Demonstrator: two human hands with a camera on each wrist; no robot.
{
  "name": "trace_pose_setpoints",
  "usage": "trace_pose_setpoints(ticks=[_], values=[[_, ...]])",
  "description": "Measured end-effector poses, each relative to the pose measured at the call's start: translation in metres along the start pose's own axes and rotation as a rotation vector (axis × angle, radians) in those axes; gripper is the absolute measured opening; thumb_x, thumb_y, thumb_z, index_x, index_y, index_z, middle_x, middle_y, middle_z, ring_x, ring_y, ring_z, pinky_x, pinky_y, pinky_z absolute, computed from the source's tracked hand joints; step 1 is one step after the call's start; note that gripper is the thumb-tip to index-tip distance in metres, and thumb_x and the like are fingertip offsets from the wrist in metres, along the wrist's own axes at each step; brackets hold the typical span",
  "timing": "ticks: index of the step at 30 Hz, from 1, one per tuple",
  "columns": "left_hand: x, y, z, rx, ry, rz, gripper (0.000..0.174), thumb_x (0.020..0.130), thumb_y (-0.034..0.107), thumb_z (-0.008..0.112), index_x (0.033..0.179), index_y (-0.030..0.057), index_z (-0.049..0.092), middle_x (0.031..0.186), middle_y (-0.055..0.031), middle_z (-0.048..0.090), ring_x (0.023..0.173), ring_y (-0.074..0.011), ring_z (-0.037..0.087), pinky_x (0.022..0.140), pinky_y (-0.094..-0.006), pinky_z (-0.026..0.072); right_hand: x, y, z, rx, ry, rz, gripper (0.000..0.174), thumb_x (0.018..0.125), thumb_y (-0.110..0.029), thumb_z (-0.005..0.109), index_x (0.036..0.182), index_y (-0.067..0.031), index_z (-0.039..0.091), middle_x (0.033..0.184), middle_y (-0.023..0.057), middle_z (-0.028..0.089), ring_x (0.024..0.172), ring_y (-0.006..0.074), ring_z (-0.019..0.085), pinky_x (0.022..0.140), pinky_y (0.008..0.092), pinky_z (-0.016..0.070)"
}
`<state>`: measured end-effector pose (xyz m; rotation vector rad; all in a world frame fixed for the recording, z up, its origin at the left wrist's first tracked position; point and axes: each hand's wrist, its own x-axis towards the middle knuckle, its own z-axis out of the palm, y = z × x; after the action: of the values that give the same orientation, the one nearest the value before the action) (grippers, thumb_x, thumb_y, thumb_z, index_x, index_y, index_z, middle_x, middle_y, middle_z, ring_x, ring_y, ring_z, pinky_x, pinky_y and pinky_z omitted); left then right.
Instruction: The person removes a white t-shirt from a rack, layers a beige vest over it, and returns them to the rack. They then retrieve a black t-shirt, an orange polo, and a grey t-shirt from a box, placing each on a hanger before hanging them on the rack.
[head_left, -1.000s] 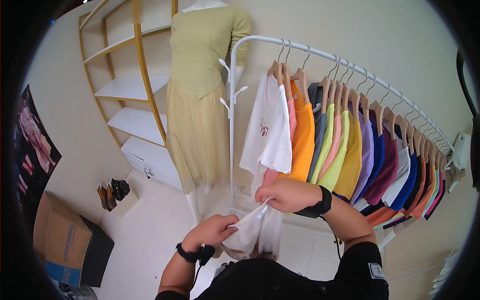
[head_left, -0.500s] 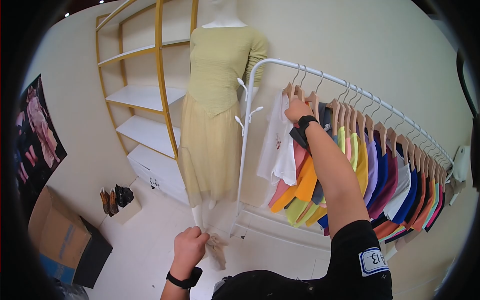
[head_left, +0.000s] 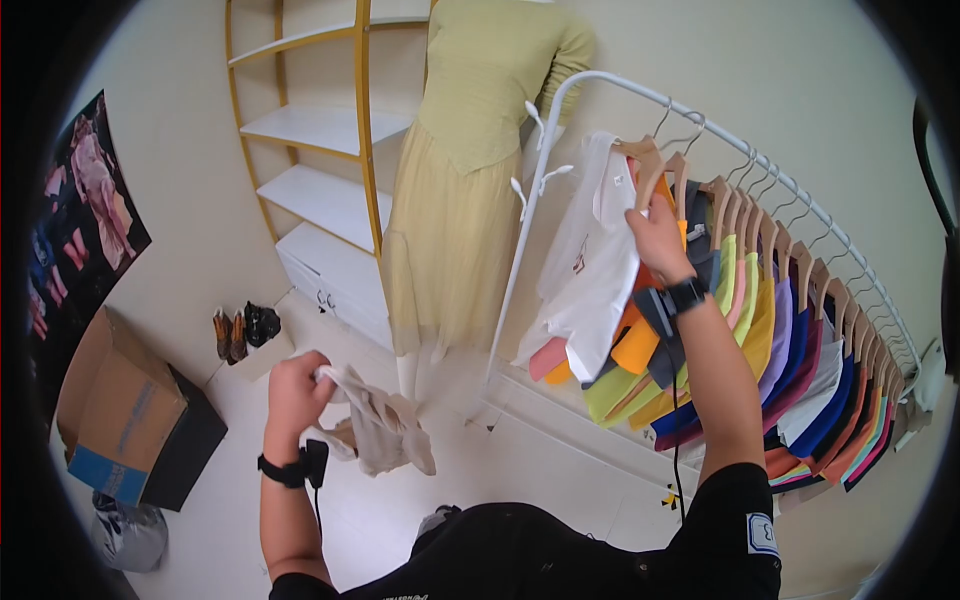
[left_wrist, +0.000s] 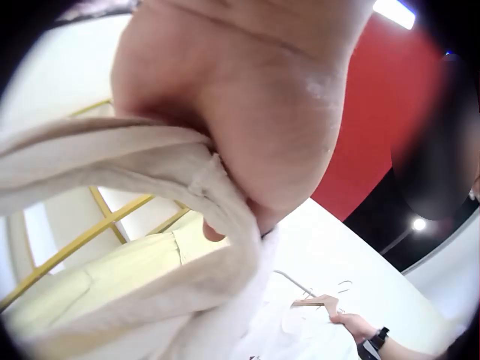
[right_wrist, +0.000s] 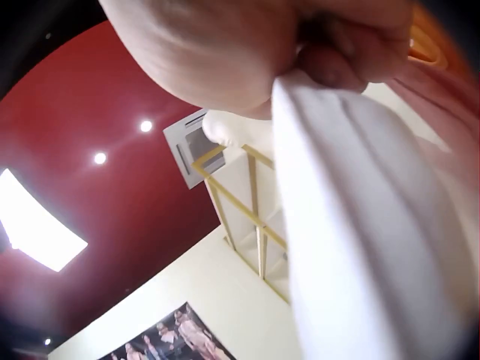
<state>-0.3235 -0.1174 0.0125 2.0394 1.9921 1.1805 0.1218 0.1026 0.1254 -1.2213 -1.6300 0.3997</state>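
My left hand [head_left: 298, 388] grips a crumpled cream garment [head_left: 385, 430] by its edge, and the rest of the cloth hangs down above the floor. The left wrist view shows its folds looping below my fingers. On the near end of the rack, my right hand [head_left: 662, 242] holds the white T-shirt [head_left: 600, 270] at its shoulder, close against the wooden hanger [head_left: 650, 165]. White cloth [right_wrist: 337, 202] falls from my right fingers in the right wrist view. A small dark red print shows on the T-shirt's front.
The white clothes rack [head_left: 760, 165] carries several coloured shirts on wooden hangers. Behind its left end stands a mannequin [head_left: 465, 200] in a yellow dress. A gold-framed shelf [head_left: 365, 130], shoes [head_left: 230, 335] and a cardboard box [head_left: 125, 415] are on the left.
Both hands held the cream garment at first. My right hand left it, reached up to the hangers, and now grips lower at the T-shirt's shoulder. My left hand moved left with the garment.
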Motion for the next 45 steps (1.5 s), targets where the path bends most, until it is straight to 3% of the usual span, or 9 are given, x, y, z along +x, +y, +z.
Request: trace_pose_setpoints(ticks=[2, 6, 14, 21, 24, 26, 27, 38, 45], values=[[0.014, -0.001, -0.003, -0.126, -0.158, -0.094, 0.016, 0.069, 0.014, 0.059, 0.07, -0.0011, 0.059, 0.058, -0.0193, 0.053, 0.054, -0.0352, 0.054, 0.05, -0.0403, 0.0421, -0.047, -0.015, -0.013, -0.144, 0.019, -0.136, 0.032, 0.082, -0.012, 0.054, 0.109, 0.0042, 0.047, 0.096, 0.0153, 0.058, 0.091, 0.0248, 0.056, 0.082, 0.032, 0.0432], [0.037, 0.013, -0.005, 0.204, -0.264, 0.14, 0.015, 0.064, 0.016, 0.056, 0.069, 0.0028, 0.06, 0.068, -0.0208, 0.057, 0.07, -0.0403, 0.054, 0.062, -0.0481, 0.0442, -0.143, -0.007, -0.03, -0.006, -0.123, -0.168, 0.031, 0.083, -0.004, 0.052, 0.112, 0.0033, 0.042, 0.103, 0.0141, 0.051, 0.097, 0.0179, 0.048, 0.086, 0.0288, 0.0387], [0.104, 0.036, -0.025, -0.025, -0.82, 0.113, 0.031, 0.071, 0.009, 0.051, 0.099, 0.0015, 0.062, 0.092, -0.0199, 0.063, 0.09, -0.0351, 0.058, 0.078, -0.0395, 0.0458, -0.237, 0.028, -0.079, -0.422, -0.555, -0.203, 0.023, 0.083, 0.0, 0.05, 0.104, 0.0055, 0.041, 0.094, 0.0203, 0.048, 0.085, 0.0343, 0.049, 0.078, 0.0373, 0.0401], [0.126, 0.051, -0.017, 0.316, -0.133, 0.259, 0.028, 0.068, -0.001, 0.051, 0.092, 0.0065, 0.064, 0.082, -0.0149, 0.064, 0.078, -0.0333, 0.059, 0.07, -0.0403, 0.0483, -0.265, -0.006, -0.063, -0.041, -0.662, -0.229, 0.025, 0.077, -0.005, 0.059, 0.099, 0.0045, 0.05, 0.085, 0.02, 0.052, 0.076, 0.0347, 0.052, 0.067, 0.039, 0.0412], [0.122, 0.071, -0.014, 0.29, -0.103, 0.178, 0.033, 0.068, 0.002, 0.051, 0.096, 0.0103, 0.065, 0.08, -0.0137, 0.064, 0.081, -0.0324, 0.06, 0.072, -0.0414, 0.0483, -0.264, -0.005, -0.038, -0.057, -0.763, -0.153, 0.028, 0.082, -0.004, 0.055, 0.107, 0.0049, 0.045, 0.095, 0.0176, 0.054, 0.087, 0.0306, 0.054, 0.078, 0.0332, 0.0425], [0.119, 0.085, -0.012, 0.339, -0.086, 0.169, 0.031, 0.069, 0.002, 0.052, 0.095, 0.0093, 0.065, 0.079, -0.0139, 0.064, 0.078, -0.0328, 0.06, 0.071, -0.041, 0.0485, -0.257, -0.018, -0.014, -0.144, -0.782, -0.116, 0.019, 0.081, -0.007, 0.057, 0.093, 0.0017, 0.043, 0.083, 0.0199, 0.051, 0.074, 0.0338, 0.051, 0.062, 0.04, 0.0388], [0.118, 0.092, -0.011, 0.389, -0.071, 0.153, 0.029, 0.07, 0.002, 0.052, 0.094, 0.0082, 0.065, 0.079, -0.0141, 0.064, 0.075, -0.0332, 0.06, 0.069, -0.0406, 0.0488, -0.253, -0.03, 0.006, -0.026, -0.649, -0.248, 0.022, 0.079, -0.009, 0.058, 0.085, 0.0029, 0.041, 0.059, 0.0232, 0.047, 0.056, 0.0443, 0.049, 0.048, 0.0473, 0.0336], [0.084, 0.14, 0.016, 0.103, -0.139, 0.297, 0.026, 0.072, 0.003, 0.051, 0.096, 0.0055, 0.059, 0.076, -0.0173, 0.062, 0.073, -0.0356, 0.059, 0.065, -0.0434, 0.0474, -0.24, -0.041, 0.094, -0.023, -0.393, -0.275, 0.033, 0.079, -0.008, 0.054, 0.108, 0.0037, 0.043, 0.074, 0.0243, 0.058, 0.065, 0.0437, 0.056, 0.057, 0.0491, 0.0438], [0.08, 0.104, 0.009, 0.717, 0.055, 0.37, 0.014, 0.073, 0.008, 0.056, 0.087, 0.011, 0.056, 0.084, -0.007, 0.049, 0.072, -0.0248, 0.057, 0.054, -0.0345, 0.0492, -0.23, -0.035, 0.074, -0.111, -0.295, -0.257, 0.032, 0.078, -0.008, 0.054, 0.106, 0.0044, 0.045, 0.075, 0.0235, 0.059, 0.068, 0.0423, 0.057, 0.057, 0.0469, 0.0439]])
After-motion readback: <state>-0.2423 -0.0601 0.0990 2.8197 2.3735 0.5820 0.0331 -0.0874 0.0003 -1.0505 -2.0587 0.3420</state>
